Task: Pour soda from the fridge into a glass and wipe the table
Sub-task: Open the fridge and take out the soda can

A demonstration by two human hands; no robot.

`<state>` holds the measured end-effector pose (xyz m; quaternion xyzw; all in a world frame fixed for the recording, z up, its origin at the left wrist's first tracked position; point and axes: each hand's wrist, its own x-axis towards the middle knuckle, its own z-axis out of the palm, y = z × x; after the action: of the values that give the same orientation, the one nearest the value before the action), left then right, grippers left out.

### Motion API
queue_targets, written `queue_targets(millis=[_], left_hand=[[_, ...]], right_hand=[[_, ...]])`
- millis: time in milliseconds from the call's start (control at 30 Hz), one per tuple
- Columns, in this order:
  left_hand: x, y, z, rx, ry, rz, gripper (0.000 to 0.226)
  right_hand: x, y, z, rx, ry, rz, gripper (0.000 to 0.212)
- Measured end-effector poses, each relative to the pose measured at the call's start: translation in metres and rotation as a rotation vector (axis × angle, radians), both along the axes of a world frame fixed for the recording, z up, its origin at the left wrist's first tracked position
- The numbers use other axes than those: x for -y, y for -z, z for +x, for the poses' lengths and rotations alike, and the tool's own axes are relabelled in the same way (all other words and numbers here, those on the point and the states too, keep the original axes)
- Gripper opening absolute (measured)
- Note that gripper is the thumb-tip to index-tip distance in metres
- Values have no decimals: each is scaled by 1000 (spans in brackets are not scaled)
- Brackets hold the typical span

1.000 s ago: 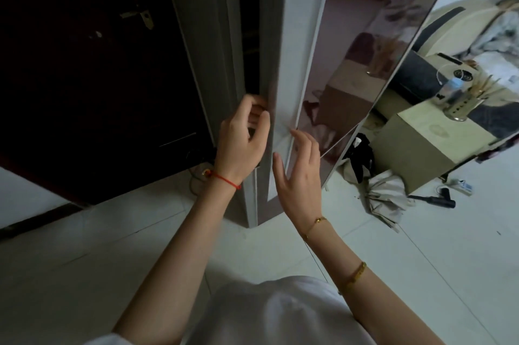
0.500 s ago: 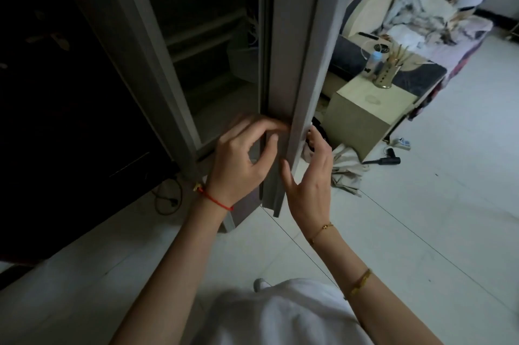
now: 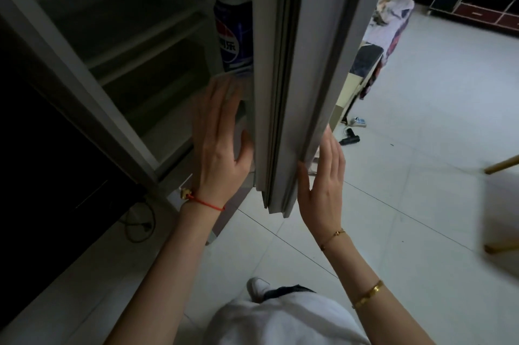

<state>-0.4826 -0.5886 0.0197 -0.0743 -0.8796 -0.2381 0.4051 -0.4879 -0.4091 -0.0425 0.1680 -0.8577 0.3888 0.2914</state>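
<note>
The blue soda bottle (image 3: 235,36) bears a Pepsi logo and "乐".

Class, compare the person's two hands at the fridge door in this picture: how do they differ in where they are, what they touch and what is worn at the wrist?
The left hand lies inside the fridge door, reaching up toward the blue soda bottle; the right hand is on the door's outer side, thumb at its edge. The left wrist wears a red string, the right a thin gold chain. Both hands have straight fingers and grip nothing.
</note>
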Motion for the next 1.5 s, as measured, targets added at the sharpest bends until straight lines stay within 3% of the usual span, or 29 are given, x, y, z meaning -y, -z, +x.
queue_targets(millis=[500,767,1067,1500], left_hand=[[-88,-18,-49,50,58,14,61],[-172,-22,-84,76,19,64,63],[-245,-23,-142,134,-106,-42,71],[-303,-26,-225,195,-119,-133,76]], right_hand=[[-120,-8,-71,2,71,-25,53],[-199,-15,-141,-10,18,61,53],[-271,-21,-236,-8,9,232,59],[-311,-33,-354,190,-55,145,55]])
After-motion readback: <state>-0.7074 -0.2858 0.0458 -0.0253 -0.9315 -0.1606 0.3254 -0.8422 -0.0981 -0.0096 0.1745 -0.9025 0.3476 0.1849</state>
